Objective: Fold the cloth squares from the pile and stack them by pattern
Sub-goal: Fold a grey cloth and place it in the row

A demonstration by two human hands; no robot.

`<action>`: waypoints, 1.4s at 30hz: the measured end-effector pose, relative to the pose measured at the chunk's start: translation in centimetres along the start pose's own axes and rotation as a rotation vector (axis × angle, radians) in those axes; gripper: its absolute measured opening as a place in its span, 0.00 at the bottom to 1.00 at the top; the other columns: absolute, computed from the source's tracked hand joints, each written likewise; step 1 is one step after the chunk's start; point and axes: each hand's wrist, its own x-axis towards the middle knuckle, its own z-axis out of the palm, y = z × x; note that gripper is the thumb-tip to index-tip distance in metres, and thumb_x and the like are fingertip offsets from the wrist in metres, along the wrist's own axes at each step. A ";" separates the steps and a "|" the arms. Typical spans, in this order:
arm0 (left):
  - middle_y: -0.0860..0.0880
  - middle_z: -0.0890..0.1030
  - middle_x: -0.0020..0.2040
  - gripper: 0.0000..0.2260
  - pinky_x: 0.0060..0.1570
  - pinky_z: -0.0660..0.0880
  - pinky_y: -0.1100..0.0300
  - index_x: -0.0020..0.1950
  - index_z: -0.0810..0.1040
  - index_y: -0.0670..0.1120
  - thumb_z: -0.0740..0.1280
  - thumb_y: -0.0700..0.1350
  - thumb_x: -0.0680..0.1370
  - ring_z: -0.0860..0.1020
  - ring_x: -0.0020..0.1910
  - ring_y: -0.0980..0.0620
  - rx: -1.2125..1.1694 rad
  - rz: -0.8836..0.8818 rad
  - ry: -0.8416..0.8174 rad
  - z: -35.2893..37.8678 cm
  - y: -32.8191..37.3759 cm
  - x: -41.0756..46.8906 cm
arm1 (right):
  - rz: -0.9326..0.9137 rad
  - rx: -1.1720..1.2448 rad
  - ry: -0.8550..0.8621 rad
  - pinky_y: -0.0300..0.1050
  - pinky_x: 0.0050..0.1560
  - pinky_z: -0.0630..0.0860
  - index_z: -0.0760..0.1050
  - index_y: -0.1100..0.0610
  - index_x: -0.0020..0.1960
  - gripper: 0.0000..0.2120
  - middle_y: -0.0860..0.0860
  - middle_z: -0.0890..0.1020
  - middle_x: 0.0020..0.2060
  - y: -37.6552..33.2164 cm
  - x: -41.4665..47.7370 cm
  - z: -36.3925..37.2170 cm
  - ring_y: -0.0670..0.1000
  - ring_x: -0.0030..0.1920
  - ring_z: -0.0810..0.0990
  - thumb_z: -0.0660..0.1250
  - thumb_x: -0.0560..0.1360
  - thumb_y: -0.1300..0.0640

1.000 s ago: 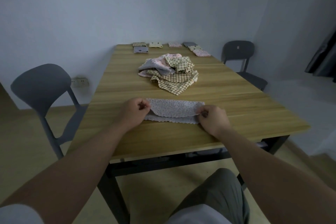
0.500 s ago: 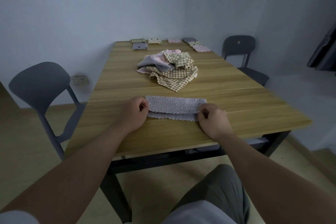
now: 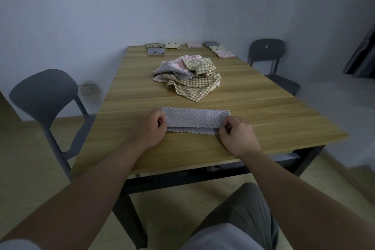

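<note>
A pale lilac dotted cloth (image 3: 195,121) lies folded in half as a long strip near the front of the wooden table (image 3: 263,119). My left hand (image 3: 151,127) pinches its left end and my right hand (image 3: 237,136) pinches its right end. The upper layer sits a little short of the scalloped lower edge. Behind it, a loose pile of cloth squares (image 3: 188,75) in checked, grey and pink floral patterns sits mid-table. Small folded stacks line the far edge: a checked one (image 3: 154,45), a grey one (image 3: 155,51), a cream one (image 3: 172,45) and a pink one (image 3: 194,44).
More folded stacks lie at the far right: a dark grey one (image 3: 211,44), a cream dotted one (image 3: 218,48) and a pink one (image 3: 224,53). A grey chair (image 3: 46,95) stands left of the table, a dark chair (image 3: 269,55) at the far right. My knee (image 3: 241,207) is below the table's front edge.
Both hands have drawn the raised upper layer toward me and laid it flat over the lower half. The puffed fold has flattened into a strip.
</note>
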 end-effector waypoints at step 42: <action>0.54 0.79 0.41 0.07 0.42 0.76 0.54 0.38 0.76 0.49 0.68 0.48 0.75 0.76 0.39 0.53 0.263 0.015 -0.041 -0.2 0.7 -0.2 | 0.015 -0.142 -0.023 0.49 0.48 0.74 0.75 0.57 0.42 0.06 0.52 0.77 0.45 0.2 0.2 0.4 0.56 0.49 0.75 0.65 0.75 0.55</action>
